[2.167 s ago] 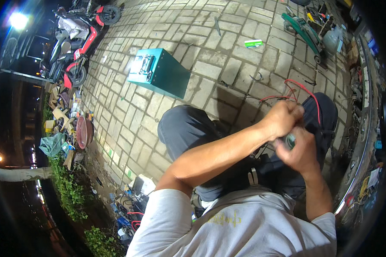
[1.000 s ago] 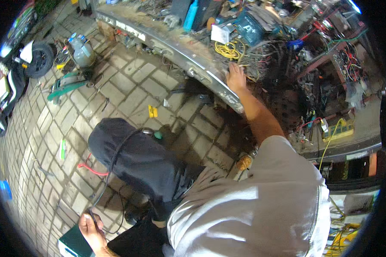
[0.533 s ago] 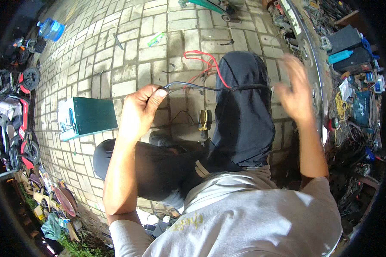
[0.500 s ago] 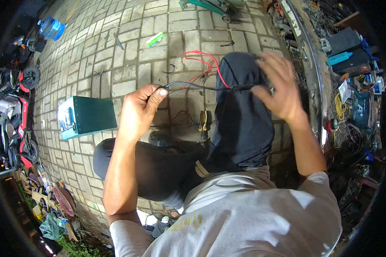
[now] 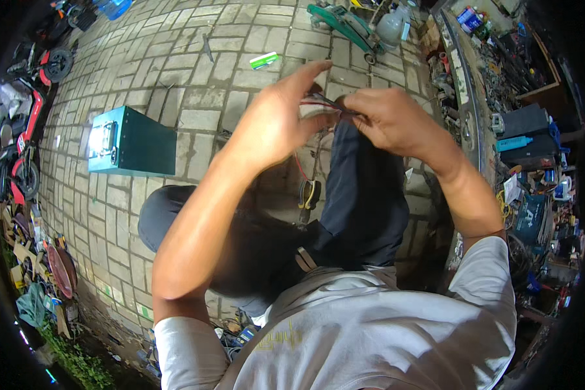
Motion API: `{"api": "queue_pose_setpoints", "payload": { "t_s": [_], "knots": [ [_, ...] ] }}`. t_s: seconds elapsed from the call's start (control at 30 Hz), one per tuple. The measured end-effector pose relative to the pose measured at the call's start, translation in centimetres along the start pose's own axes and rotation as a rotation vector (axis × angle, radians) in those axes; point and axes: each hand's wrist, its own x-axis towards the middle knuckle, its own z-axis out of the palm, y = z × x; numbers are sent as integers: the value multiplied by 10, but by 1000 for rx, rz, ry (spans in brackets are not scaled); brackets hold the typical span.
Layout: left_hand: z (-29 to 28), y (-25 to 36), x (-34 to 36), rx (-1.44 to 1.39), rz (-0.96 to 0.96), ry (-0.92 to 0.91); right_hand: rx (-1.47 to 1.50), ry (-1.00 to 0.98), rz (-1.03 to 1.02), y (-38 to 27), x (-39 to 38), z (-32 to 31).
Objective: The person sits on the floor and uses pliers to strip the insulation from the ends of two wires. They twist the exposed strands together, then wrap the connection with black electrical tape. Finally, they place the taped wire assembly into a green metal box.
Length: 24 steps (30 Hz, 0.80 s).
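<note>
Above my raised right knee, the fingers of my right hand [image 5: 393, 122] are pinched on a bundle of black and red wires [image 5: 331, 104]. Facing it, my left hand [image 5: 283, 117] has thumb and forefinger spread wide, with the wires running between them; its other fingers are hidden. A red wire [image 5: 300, 168] hangs below the hands. On the paving between my legs lie pliers with yellow-and-black handles [image 5: 310, 194], partly in shadow.
A dark green metal case [image 5: 143, 143] stands on the paving at left. Ahead lie a green-and-white packet [image 5: 264, 60], a green floor jack [image 5: 344, 27] and a clear jug [image 5: 391, 29]. Clutter and a battery [image 5: 532, 221] line the right; a red scooter [image 5: 29, 133] is far left.
Both hands have come together from wide apart, my left moving up and right, my right moving inward to the wires. The left thumb and forefinger have spread from their pinch on the black cable.
</note>
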Motion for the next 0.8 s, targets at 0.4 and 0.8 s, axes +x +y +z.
{"api": "queue_pose_setpoints", "payload": {
  "t_s": [0.4,0.8],
  "knots": [
    [-93,-51,-15,-266,-402,-53,-539,400,-264,113,35,-108],
    [-282,-65,-89,669,-221,730,-266,478,-12,150,90,-110]
  ]
}}
